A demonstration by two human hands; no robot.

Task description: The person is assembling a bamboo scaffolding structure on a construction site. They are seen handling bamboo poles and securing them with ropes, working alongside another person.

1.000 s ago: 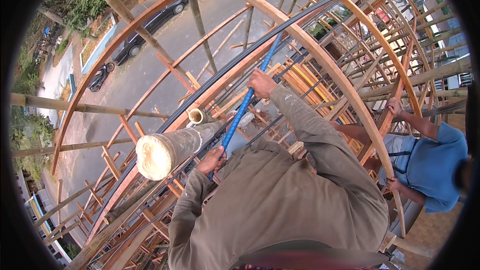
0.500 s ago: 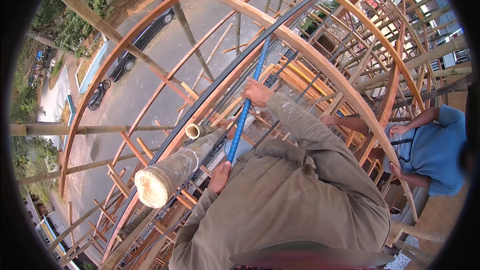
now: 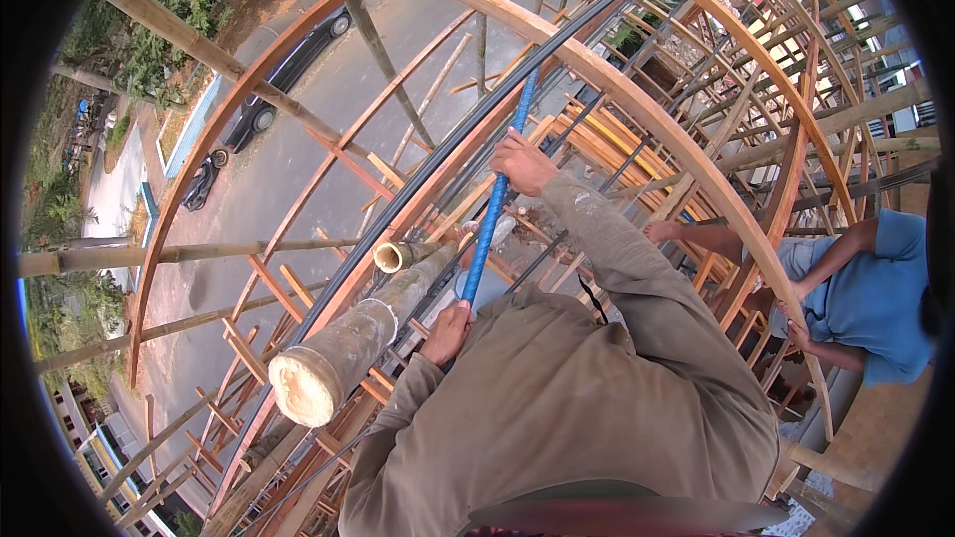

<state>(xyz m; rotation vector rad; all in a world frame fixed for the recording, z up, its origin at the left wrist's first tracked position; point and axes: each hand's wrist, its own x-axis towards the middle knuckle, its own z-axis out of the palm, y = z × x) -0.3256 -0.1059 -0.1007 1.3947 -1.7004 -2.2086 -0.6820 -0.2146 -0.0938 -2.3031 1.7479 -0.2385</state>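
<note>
A blue bar with spiral ridges (image 3: 486, 231) slants across the middle, between my hands. My right hand (image 3: 523, 161) is wrapped around its upper part. Lower down, my left hand (image 3: 448, 331) grips the near end. The bar's far end meets a bundle of long dark rods (image 3: 438, 171), which runs diagonally beside a curved wooden beam (image 3: 582, 60); how they join is too small to tell. Just left of my left hand lies a thick bamboo pole (image 3: 348, 343) with a pale cut end. A thinner hollow bamboo pole (image 3: 391, 258) sits beyond it.
At the right, a person in a blue shirt (image 3: 856, 288) holds a wooden beam with both hands. Wooden framing and bamboo poles (image 3: 179, 257) surround me high over a paved road (image 3: 239, 288). A dark car (image 3: 284, 80) and a motorcycle (image 3: 202, 182) stand below. Stacked planks (image 3: 607, 159) lie ahead.
Both my hands have shifted slightly forward with the near part of the blue bar. The co-worker's upper hand has come down onto the wooden beam.
</note>
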